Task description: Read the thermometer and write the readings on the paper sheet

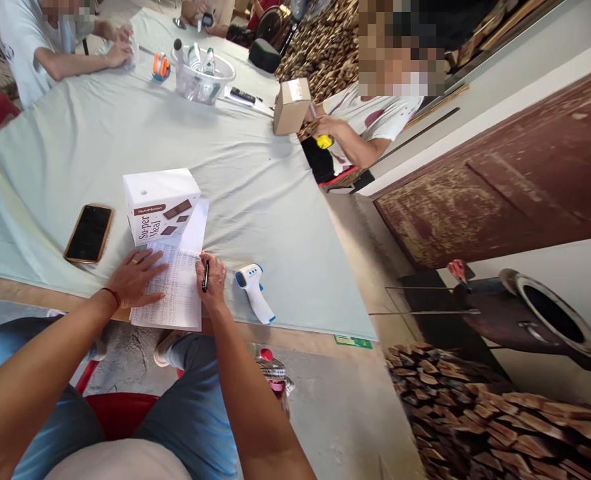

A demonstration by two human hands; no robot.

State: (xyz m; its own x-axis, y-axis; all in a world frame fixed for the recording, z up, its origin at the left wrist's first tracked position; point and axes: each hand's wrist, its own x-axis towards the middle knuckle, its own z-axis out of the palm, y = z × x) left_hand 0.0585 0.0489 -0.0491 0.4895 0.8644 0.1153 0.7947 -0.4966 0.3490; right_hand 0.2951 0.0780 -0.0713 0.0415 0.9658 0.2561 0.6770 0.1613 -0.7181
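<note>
A sheet of paper (168, 300) covered in small handwriting lies at the near edge of the table. Spread flat on its left part is my left hand (138, 275), fingers apart. My right hand (212, 277) rests at the paper's right edge, closed around a black pen (206, 276). Behind the sheet stands a white box (162, 200) with brown lettering, resting on another white paper (196, 223). A dark-screened phone (90, 233) lies left of the box. Right of my right hand lies a white and blue infrared thermometer (254, 292).
A plastic basket (188, 87) with bottles, an orange tape roll (160, 67) and a cardboard box (292, 107) stand farther back on the cloth-covered table (255, 193). Other people sit around it. Stacked firewood (505, 427) and a dark metal drum (515, 313) are at right.
</note>
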